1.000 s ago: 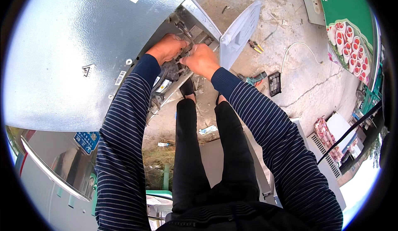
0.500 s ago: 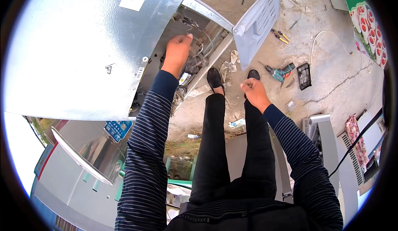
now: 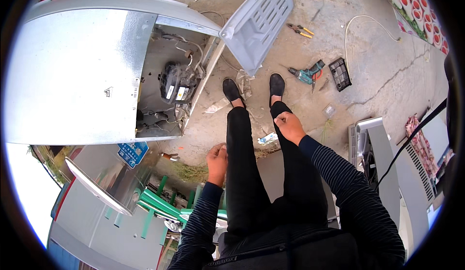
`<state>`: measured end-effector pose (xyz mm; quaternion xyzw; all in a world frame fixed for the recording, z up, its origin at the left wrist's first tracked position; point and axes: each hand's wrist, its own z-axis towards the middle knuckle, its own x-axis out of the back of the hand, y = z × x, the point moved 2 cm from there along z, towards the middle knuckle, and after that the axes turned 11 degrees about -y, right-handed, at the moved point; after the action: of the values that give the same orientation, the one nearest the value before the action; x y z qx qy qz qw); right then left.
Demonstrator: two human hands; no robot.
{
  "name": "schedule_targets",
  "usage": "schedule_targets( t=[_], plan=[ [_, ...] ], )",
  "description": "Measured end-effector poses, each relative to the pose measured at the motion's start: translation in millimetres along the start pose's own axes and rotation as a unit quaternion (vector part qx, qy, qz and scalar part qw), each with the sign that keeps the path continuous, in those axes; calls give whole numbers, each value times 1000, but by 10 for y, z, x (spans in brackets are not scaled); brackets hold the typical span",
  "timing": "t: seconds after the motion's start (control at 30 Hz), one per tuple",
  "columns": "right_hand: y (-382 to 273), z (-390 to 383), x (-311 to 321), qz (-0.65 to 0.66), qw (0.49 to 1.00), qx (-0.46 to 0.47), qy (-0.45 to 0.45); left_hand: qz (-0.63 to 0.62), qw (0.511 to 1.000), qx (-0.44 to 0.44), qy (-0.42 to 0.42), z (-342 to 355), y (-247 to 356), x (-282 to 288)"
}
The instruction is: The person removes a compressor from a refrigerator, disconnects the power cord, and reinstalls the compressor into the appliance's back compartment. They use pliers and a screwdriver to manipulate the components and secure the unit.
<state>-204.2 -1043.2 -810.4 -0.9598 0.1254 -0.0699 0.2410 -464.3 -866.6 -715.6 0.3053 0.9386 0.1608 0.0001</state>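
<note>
My left hand (image 3: 217, 164) hangs beside my left leg, fingers curled together; anything inside them is hidden. Beside my right knee, my right hand (image 3: 290, 127) is closed with thumb and fingertips pressed together, and I cannot make out whether something small is in them. Neither hand touches the silvery metal cabinet (image 3: 77, 71) lying at left. Its open bay shows a dusty black compressor (image 3: 177, 82) with labels, wires and pipes. A grey louvred cover (image 3: 259, 25) stands tilted at the bay's far corner.
Past my feet lie a teal cordless drill (image 3: 306, 73), yellow-handled pliers (image 3: 300, 30), a black plastic tray (image 3: 340, 74) and a pale cable (image 3: 347, 37). Another appliance (image 3: 378, 149) stands at right. Green bars (image 3: 162, 204) and an orange-handled tool (image 3: 169, 157) are at lower left.
My left hand has drawn back from over the compressor bay to beside my leg. My right hand has moved slightly down and left. The view has shifted, exposing the whole compressor.
</note>
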Motion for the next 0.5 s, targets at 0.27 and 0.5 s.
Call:
schedule_targets(
  t=[0.27, 0.5],
  plan=[
    [383, -949, 428, 6, 999, -23, 25, 21, 993, -42, -111, -378, 114, -713],
    [1073, -1968, 489, 12, 983, -107, 151, 116, 984, -25, -133, -664, -160, -140]
  ],
)
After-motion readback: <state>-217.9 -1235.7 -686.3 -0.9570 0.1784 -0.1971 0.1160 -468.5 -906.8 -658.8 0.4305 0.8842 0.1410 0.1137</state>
